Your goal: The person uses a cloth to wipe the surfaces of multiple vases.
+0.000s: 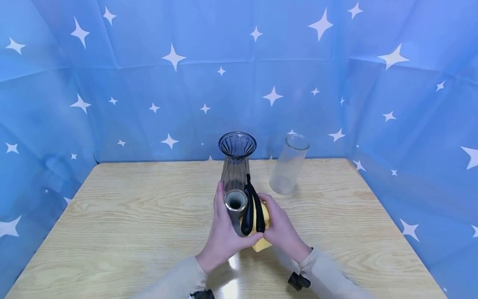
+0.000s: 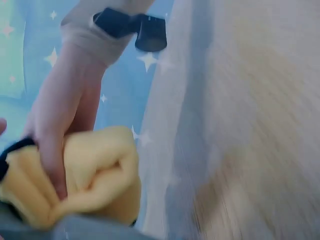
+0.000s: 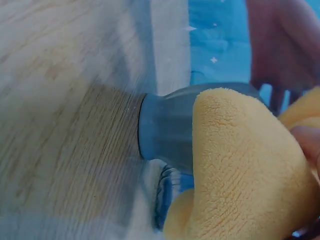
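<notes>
A grey vase (image 1: 235, 212) with a narrow silver-rimmed mouth stands between both hands, mouth up. My left hand (image 1: 225, 234) grips it from the left, its thumb reaching across the front toward the cloth. On the vase's right side, my right hand (image 1: 281, 226) holds a folded yellow cloth (image 1: 262, 245) with black edging against it. In the right wrist view the fluffy cloth (image 3: 240, 165) covers part of the vase's grey body (image 3: 172, 127). Its lower end is close to the table there; I cannot tell whether they touch. The left wrist view shows right-hand fingers pressed into the cloth (image 2: 102, 175).
Just behind the grey vase stands a ribbed, dark-tinted glass vase (image 1: 236, 168) with a flared rim. A clear glass cylinder vase (image 1: 288, 168) stands farther right. Blue star-printed curtains (image 1: 224, 95) surround the back and sides of the wooden table (image 1: 130, 216).
</notes>
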A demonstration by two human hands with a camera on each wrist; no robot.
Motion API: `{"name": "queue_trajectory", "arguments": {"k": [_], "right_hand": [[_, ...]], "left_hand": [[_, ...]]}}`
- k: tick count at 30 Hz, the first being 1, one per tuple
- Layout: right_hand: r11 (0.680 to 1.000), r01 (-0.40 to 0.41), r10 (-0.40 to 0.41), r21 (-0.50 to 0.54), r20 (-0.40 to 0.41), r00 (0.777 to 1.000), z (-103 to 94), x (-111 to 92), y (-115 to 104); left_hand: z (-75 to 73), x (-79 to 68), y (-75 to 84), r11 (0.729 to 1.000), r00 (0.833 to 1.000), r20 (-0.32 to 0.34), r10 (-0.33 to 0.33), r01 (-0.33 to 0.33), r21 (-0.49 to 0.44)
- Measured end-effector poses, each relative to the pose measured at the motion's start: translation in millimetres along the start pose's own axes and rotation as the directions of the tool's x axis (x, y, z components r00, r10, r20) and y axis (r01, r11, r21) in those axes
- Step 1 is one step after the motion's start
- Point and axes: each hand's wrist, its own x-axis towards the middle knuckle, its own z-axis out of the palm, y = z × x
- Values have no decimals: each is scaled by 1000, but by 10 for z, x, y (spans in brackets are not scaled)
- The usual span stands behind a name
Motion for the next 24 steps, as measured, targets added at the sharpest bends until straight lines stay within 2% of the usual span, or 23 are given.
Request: {"name": "queue_trajectory", "arguments": {"k": [4, 7, 9, 11, 13, 16, 20, 24], "right_hand": [[992, -10, 8, -128, -20, 1000, 30, -41, -75], [988, -26, 24, -153, -14, 1000, 26, -63, -94], [993, -47, 47, -106, -3, 999, 3, -74, -89], [997, -77, 77, -16, 23, 997, -21, -85, -68], [991, -105, 100, 80, 61, 993, -53, -94, -41], [975, -138, 118, 172, 122, 985, -96, -110, 21], [957, -179, 134, 228, 198, 971, -151, -137, 119], [939, -216, 145, 266, 264, 953, -199, -160, 209]], "left_hand": [[107, -14, 51, 996, 998, -49, 49, -45, 78], [132, -17, 67, 997, 997, -59, 44, -39, 71], [123, -24, 75, 999, 998, -50, 30, -28, 38], [95, -35, 74, 1000, 999, -36, 12, -12, -3], [53, -37, 76, 999, 1000, -24, -3, 2, -43], [-13, -24, 55, 997, 1000, -7, -3, 3, -76], [-94, -12, -10, 999, 1000, 15, -3, 4, -53], [-163, -1, -114, 997, 999, 46, -9, 13, -77]]}}
